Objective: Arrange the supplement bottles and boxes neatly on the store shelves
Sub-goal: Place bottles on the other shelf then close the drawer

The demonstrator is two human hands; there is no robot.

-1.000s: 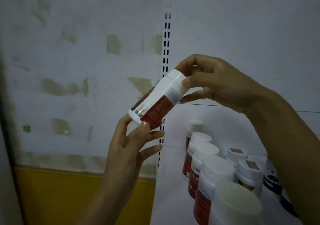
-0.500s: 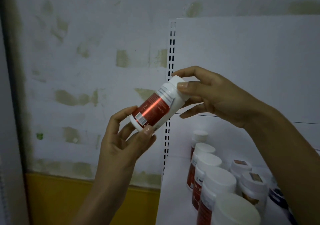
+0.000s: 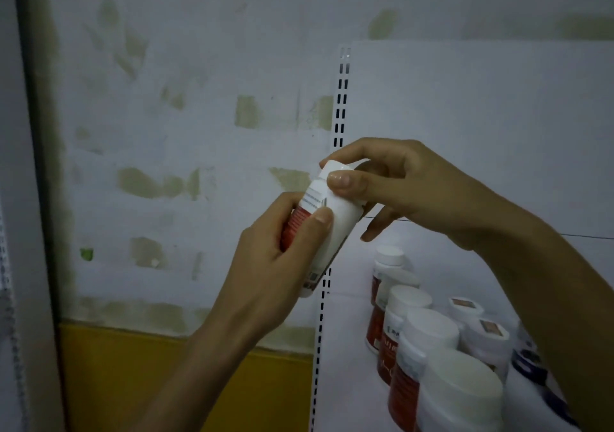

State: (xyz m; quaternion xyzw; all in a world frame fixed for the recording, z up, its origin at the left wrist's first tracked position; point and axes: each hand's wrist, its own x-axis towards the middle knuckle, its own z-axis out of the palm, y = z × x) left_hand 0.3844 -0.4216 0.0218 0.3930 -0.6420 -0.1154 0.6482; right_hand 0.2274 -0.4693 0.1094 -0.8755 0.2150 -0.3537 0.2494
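Fingers of the left hand wrap the body of a white supplement bottle with a red label, the thumb pressed across its front. The right hand pinches the bottle's white cap between thumb and curled forefinger, its other fingers hanging loose below. The bottle is held in the air, tilted with its cap up and to the right, in front of the slotted upright at the shelf unit's left edge. Below and to the right, on the white shelf, a row of white-capped, red-labelled bottles runs from the back panel toward the camera. Just beside it stand smaller white bottles with stickers on their lids, and dark bottles partly hidden by the right forearm. Left of the unit is a patchy painted wall with a yellow band along its base.
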